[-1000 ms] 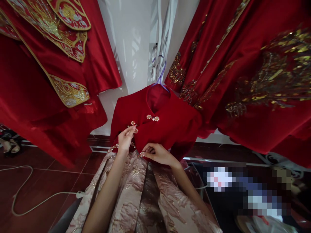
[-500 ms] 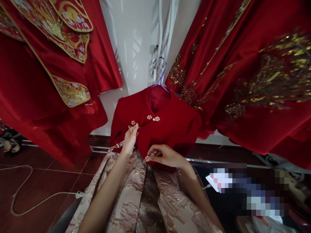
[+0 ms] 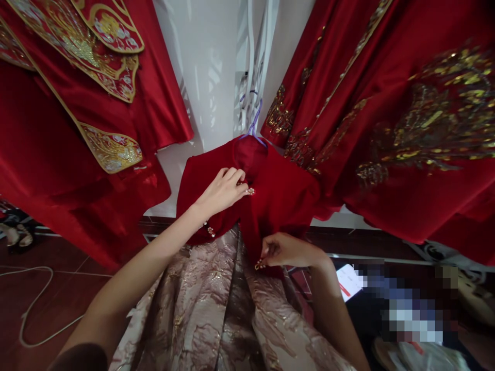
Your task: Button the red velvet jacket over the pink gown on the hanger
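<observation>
Pinning the red jacket [image 3: 278, 198] flat near its collar clasp [image 3: 250, 191] with your left hand's [image 3: 222, 191] loosely spread fingers, your right hand [image 3: 286, 251] pinches the hem taut.

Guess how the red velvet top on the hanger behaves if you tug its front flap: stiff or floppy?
Probably floppy: the red velvet top folds and drapes where the right hand pinches its lower flap. Likely to swing, since it hangs from only a thin purple hanger. The left hand presses near the collar clasp, which looks small and possibly delicate.
</observation>
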The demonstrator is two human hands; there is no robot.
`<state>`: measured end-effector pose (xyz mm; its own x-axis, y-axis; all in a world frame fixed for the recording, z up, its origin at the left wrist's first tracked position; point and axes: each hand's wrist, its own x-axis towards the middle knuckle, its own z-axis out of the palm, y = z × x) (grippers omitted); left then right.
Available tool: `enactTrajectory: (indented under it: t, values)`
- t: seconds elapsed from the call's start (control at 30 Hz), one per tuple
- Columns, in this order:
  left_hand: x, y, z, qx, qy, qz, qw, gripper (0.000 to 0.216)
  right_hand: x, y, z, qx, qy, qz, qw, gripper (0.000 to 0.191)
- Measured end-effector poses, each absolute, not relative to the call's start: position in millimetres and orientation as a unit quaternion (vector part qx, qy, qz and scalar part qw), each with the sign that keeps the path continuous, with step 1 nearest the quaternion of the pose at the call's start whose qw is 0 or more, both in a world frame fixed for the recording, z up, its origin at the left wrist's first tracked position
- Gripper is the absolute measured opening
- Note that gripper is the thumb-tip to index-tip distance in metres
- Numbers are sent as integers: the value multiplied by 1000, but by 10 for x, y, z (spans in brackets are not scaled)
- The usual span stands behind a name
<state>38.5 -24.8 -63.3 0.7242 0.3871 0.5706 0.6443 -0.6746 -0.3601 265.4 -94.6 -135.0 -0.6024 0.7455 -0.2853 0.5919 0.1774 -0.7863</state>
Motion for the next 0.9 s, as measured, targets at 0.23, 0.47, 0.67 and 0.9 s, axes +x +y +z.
enactTrajectory:
  t: [0.23, 0.47, 0.67, 0.9]
  values:
    - [421, -187, -576, -881, -248, -188, 356, 21, 2682, -927, -1340, -461, -764, 436, 120, 21]
    - [315, -60, -646, -887, -159, -203, 382, 18, 2573, -954, -1203, -464, -766, 379, 233, 30]
    - [236, 23, -716, -874, -102, -253, 401, 17, 2563, -909, -898, -457, -756, 305, 356, 27]
    - [222, 57, -729, -853, -174, -275, 409, 14, 2071, -678, -396, -382, -654, 252, 602, 37]
